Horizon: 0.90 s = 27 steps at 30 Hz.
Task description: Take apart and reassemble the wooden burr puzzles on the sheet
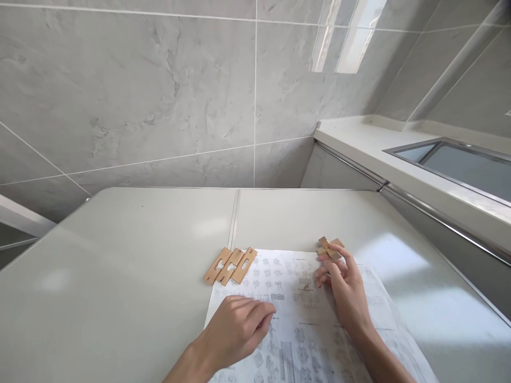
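Note:
My right hand (346, 284) is over the upper right of a printed paper sheet (289, 306). Its index fingertip touches, or nearly touches, a small assembly of crossed wooden pieces (329, 249) at the sheet's far edge. The other fingers are loosely bent and apart, with no object visible between them. My left hand (243, 327) rests low on the sheet, fingers curled in; nothing shows in them. Beyond it, three flat wooden puzzle pieces (230, 266) with cut-out slots and printed numbers lie side by side, partly over the sheet's far left corner.
The sheet lies on a pale glossy table (131, 276) with a seam running across it. A grey tiled wall (159, 96) rises behind. To the right is a white counter (359, 138) with a dark-framed sink (459, 165).

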Each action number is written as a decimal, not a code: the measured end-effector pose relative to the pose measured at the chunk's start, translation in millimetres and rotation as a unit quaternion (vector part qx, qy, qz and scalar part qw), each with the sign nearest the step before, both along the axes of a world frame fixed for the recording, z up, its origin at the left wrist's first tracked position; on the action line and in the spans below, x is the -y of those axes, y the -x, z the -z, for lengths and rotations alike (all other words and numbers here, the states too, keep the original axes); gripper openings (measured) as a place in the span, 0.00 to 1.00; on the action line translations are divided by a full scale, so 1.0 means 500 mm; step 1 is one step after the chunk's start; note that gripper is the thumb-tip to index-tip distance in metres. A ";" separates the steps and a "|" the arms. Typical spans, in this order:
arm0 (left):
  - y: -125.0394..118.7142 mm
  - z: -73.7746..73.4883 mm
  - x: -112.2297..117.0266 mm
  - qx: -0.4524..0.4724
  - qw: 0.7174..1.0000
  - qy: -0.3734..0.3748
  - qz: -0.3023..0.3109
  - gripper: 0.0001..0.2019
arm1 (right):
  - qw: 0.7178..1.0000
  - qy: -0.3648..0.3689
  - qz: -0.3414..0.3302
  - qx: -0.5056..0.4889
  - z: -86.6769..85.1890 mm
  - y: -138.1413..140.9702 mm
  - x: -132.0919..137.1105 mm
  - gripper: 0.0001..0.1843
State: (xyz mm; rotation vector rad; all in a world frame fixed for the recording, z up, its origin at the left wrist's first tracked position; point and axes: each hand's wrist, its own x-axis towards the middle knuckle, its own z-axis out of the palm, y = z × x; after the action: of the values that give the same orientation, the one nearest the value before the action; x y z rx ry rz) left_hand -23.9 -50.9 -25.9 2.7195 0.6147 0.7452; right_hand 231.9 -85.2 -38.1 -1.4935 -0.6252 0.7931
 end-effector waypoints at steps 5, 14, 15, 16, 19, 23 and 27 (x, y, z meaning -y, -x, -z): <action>0.001 0.002 0.003 0.011 1.000 0.026 -0.004 0.09 | 0.997 -0.052 -0.027 -0.053 -0.003 0.018 0.007 0.13; 0.001 -0.014 0.009 0.087 0.944 0.299 -0.110 0.21 | 0.934 -0.078 -0.286 -0.200 0.000 0.098 0.052 0.18; 0.003 -0.016 0.009 0.101 0.932 0.327 -0.117 0.27 | 0.924 -0.077 -0.310 -0.211 0.003 0.106 0.058 0.18; 0.004 -0.018 0.008 0.114 0.922 0.352 -0.115 0.32 | 0.913 -0.078 -0.333 -0.221 0.006 0.113 0.063 0.18; 0.005 -0.029 0.004 0.133 0.891 0.430 -0.053 0.34 | 0.881 -0.091 -0.386 -0.259 0.012 0.128 0.074 0.18; 0.000 -0.041 -0.001 0.160 0.836 0.524 0.000 0.29 | 0.856 -0.103 -0.424 -0.278 0.006 0.136 0.074 0.17; -0.003 -0.041 0.000 0.189 0.803 0.565 -0.028 0.33 | 0.862 -0.104 -0.436 -0.236 -0.009 0.134 0.070 0.14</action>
State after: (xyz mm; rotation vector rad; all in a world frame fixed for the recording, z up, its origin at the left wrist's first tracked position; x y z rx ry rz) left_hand -22.5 -51.0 -5.3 1.4096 0.7147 0.6021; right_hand 164.9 -120.1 -33.4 -0.7093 -0.9771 1.6643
